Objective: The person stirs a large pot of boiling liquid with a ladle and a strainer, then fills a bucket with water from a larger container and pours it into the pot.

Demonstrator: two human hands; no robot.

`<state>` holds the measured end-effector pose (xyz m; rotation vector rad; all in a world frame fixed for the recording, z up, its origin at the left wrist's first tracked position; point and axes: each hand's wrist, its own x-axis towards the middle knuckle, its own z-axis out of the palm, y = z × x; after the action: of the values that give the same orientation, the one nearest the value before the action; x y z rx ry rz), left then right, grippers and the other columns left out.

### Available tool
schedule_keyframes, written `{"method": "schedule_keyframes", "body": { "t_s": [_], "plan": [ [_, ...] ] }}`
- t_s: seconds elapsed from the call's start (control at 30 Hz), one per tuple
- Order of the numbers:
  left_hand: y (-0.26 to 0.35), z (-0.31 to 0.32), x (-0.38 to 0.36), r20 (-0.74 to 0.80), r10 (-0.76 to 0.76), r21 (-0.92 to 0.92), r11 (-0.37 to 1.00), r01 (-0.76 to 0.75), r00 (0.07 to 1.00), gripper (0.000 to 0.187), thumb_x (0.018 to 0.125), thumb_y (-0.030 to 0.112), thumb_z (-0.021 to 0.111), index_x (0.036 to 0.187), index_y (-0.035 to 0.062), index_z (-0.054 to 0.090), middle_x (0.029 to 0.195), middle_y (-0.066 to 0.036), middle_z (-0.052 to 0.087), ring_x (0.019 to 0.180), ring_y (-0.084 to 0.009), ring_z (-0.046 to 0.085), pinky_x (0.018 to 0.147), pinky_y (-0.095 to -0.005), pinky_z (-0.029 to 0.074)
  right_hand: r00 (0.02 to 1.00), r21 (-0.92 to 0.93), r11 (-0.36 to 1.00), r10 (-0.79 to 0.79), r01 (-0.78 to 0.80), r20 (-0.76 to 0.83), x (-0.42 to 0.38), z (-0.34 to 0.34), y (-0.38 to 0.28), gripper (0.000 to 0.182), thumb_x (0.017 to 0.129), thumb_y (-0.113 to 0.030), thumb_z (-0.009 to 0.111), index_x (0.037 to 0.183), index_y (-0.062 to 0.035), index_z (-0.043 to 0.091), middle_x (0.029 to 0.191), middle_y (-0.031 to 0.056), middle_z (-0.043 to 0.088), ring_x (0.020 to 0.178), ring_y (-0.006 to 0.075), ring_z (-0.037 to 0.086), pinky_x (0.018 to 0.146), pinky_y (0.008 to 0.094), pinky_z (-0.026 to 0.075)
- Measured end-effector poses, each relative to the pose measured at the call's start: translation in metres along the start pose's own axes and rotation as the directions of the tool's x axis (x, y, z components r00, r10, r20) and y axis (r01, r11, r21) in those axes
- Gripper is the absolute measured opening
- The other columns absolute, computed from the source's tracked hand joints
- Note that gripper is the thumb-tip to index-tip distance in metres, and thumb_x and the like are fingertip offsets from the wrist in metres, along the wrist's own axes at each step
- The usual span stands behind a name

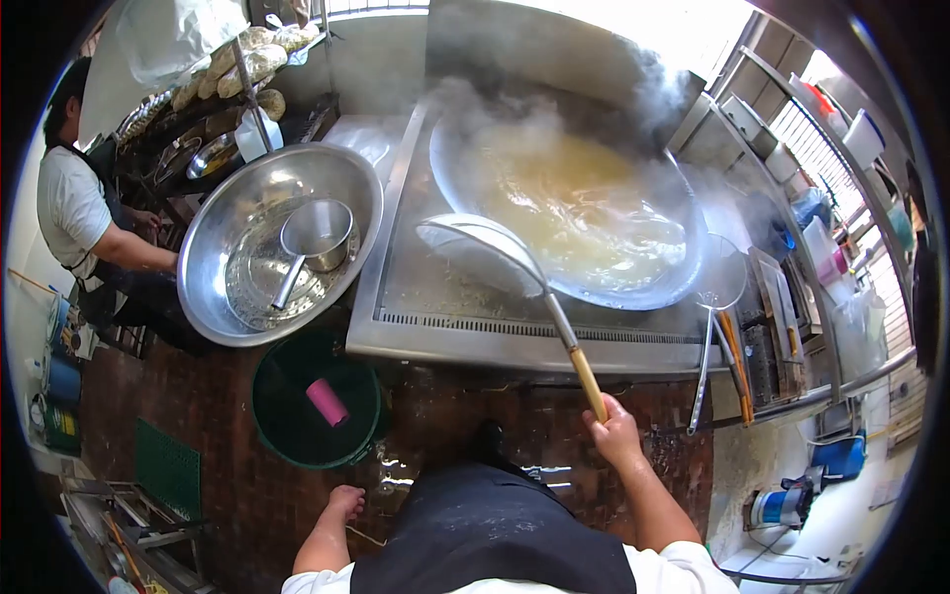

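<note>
My right hand (pixel 616 433) is wrapped round the wooden handle of a long mesh skimmer (pixel 480 259). The skimmer's head hangs over the steel stove top, at the near left side of a large wok (pixel 450 178). Cloudy yellowish liquid (pixel 574 198) swirls and steams inside the wok. Low beside my dark apron (pixel 495 525), my left hand (pixel 346 502) hangs with its fingers curled in and nothing visible in them. A green tub (pixel 262 391) with a pink cylindrical object (pixel 327 403) in it stands on the floor ahead of that hand.
A wide steel basin (pixel 203 267) holding a steel saucepan (pixel 317 236) stands left of the stove (pixel 426 342). Farther left is another person (pixel 79 213). A second round strainer (pixel 720 272) leans at the stove's right, beside racks of containers. The brick-red floor looks wet.
</note>
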<state>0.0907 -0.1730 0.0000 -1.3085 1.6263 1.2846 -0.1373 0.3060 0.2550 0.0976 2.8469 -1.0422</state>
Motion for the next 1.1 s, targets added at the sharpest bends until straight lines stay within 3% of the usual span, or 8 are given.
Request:
{"method": "schedule_keyframes", "body": {
  "t_s": [0.07, 0.13, 0.17, 0.43, 0.67, 0.73, 0.87, 1.1],
  "plan": [
    [0.0, 0.001, 0.005, 0.013, -0.027, 0.004, 1.0, 0.027, 1.0, 0.02, 0.088, 0.027, 0.063, 0.1, 0.011, 0.064, 0.083, -0.003, 0.065, 0.065, -0.0172, 0.06, 0.06, -0.0385, 0.05, 0.994, 0.175, 0.985, -0.021, 0.002, 0.109, 0.012, -0.002, 0.006, 0.038, 0.085, -0.023, 0.068, 0.118, -0.007, 0.057, 0.084, 0.0111, 0.067, 0.073, 0.0217, 0.065, 0.066, 0.035, 0.052],
    [0.011, 0.003, 0.008, 0.039, -0.065, 0.056, 0.996, 0.063, 0.997, 0.022, 0.088, 0.028, 0.063, 0.101, 0.0104, 0.064, 0.087, -0.004, 0.067, 0.068, -0.0186, 0.062, 0.061, -0.0391, 0.05, 0.908, 0.454, 0.825, 0.155, -0.336, 0.389, 0.022, -0.023, -0.023, 0.036, 0.088, -0.023, 0.067, 0.117, -0.0058, 0.056, 0.072, 0.004, 0.06, 0.058, 0.0106, 0.055, 0.05, 0.0277, 0.047],
    [0.016, 0.007, 0.01, 0.043, -0.049, 0.071, 0.996, 0.045, 0.998, 0.022, 0.088, 0.028, 0.063, 0.101, 0.0104, 0.064, 0.087, -0.004, 0.067, 0.068, -0.0186, 0.062, 0.061, -0.0391, 0.05, 0.904, 0.506, 0.79, 0.137, -0.346, 0.404, 0.031, -0.029, -0.025, 0.029, 0.09, -0.023, 0.065, 0.112, -0.0073, 0.056, 0.068, 0.0007, 0.055, 0.05, 0.0067, 0.05, 0.043, 0.0219, 0.041],
    [0.105, 0.031, -0.014, -0.054, -0.07, 0.06, 0.996, 0.073, 0.996, 0.021, 0.089, 0.028, 0.062, 0.099, 0.0099, 0.066, 0.086, -0.002, 0.067, 0.068, -0.0156, 0.062, 0.058, -0.0362, 0.05, 0.973, 0.688, 0.693, 0.211, -0.216, 0.093, 0.209, -0.117, 0.015, 0.021, 0.091, -0.024, 0.063, 0.101, -0.0103, 0.05, 0.062, 0.0014, 0.053, 0.043, 0.0116, 0.051, 0.037, 0.0275, 0.041],
    [0.166, 0.047, -0.046, -0.119, 0.05, -0.057, 0.997, -0.057, 0.992, 0.018, 0.089, 0.024, 0.062, 0.095, 0.0071, 0.066, 0.078, -0.001, 0.064, 0.059, -0.0116, 0.058, 0.049, -0.0263, 0.046, 0.898, 0.186, 0.957, 0.275, -0.222, -0.345, 0.438, -0.187, 0.125, 0.016, 0.08, -0.009, 0.048, 0.095, -0.0034, 0.049, 0.057, 0.005, 0.045, 0.043, 0.0185, 0.048, 0.037, 0.0362, 0.042],
    [0.166, 0.057, -0.058, -0.156, 0.006, -0.152, 0.988, -0.03, 0.988, 0.019, 0.089, 0.023, 0.062, 0.096, 0.0066, 0.066, 0.077, 0.0, 0.063, 0.06, -0.0111, 0.057, 0.048, -0.0253, 0.044, 0.868, -0.069, 0.944, 0.267, -0.323, -0.418, 0.518, -0.179, 0.197, 0.026, 0.083, -0.006, 0.047, 0.108, -0.0019, 0.052, 0.066, 0.0153, 0.058, 0.049, 0.0264, 0.059, 0.04, 0.0419, 0.046],
    [0.151, 0.076, -0.064, -0.127, -0.035, -0.142, 0.99, 0.017, 0.991, 0.02, 0.088, 0.023, 0.062, 0.098, 0.0069, 0.067, 0.081, -0.002, 0.065, 0.065, -0.0117, 0.059, 0.049, -0.0269, 0.044, 0.843, -0.035, 0.843, 0.536, -0.537, -0.043, 0.553, -0.133, 0.123, 0.015, 0.083, -0.001, 0.048, 0.094, 0.0061, 0.055, 0.062, 0.0174, 0.058, 0.048, 0.0313, 0.06, 0.042, 0.0442, 0.05],
    [0.124, 0.099, -0.074, -0.082, -0.197, -0.055, 0.98, 0.193, 0.977, 0.026, 0.088, 0.027, 0.062, 0.104, 0.0076, 0.069, 0.087, -0.003, 0.067, 0.068, -0.0143, 0.061, 0.051, -0.0295, 0.047, 0.859, -0.202, 0.891, 0.448, -0.407, 0.249, 0.603, -0.099, 0.035, 0.011, 0.083, -0.003, 0.052, 0.076, 0.0039, 0.057, 0.059, 0.0144, 0.057, 0.046, 0.0279, 0.058, 0.043, 0.0433, 0.05]
  ]
}}
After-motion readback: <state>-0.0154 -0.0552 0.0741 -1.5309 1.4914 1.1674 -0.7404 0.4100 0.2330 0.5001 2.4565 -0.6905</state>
